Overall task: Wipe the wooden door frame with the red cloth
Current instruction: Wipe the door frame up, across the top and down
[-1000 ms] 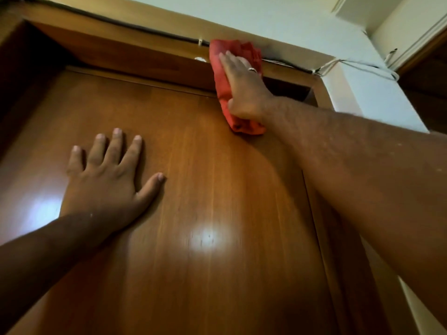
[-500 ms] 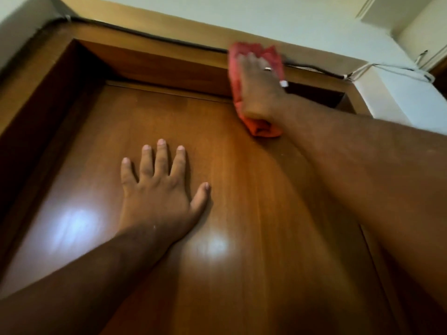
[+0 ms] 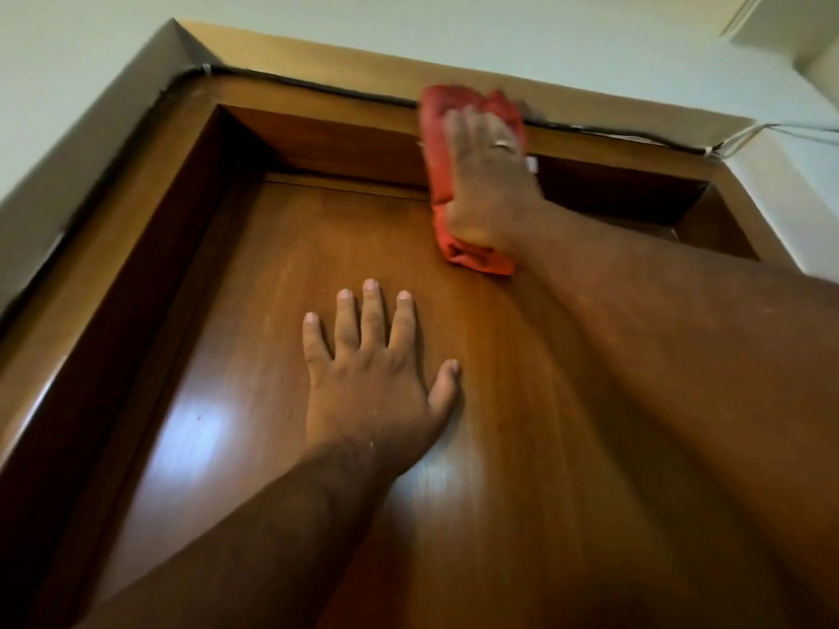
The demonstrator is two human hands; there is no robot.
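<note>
The wooden door frame (image 3: 318, 111) runs across the top and down the left side of a glossy brown door (image 3: 281, 274). My right hand (image 3: 488, 183), with a ring on one finger, presses the folded red cloth (image 3: 438, 174) flat against the frame's top rail, right of its middle. The cloth hangs down over the door's upper edge, its lower end (image 3: 481, 258) showing under my wrist. My left hand (image 3: 377, 379) lies flat on the door with fingers spread, below and left of the cloth, holding nothing.
A black cable (image 3: 295, 81) runs along the top of the frame, and white wires (image 3: 744, 133) bunch at its right corner. Pale walls and ceiling (image 3: 454, 20) surround the frame. The frame's left jamb (image 3: 113, 247) is deep and shadowed.
The view has swung left and up, showing the frame's top left corner. My right hand and the cloth stay on the top rail; my left hand stays flat on the door.
</note>
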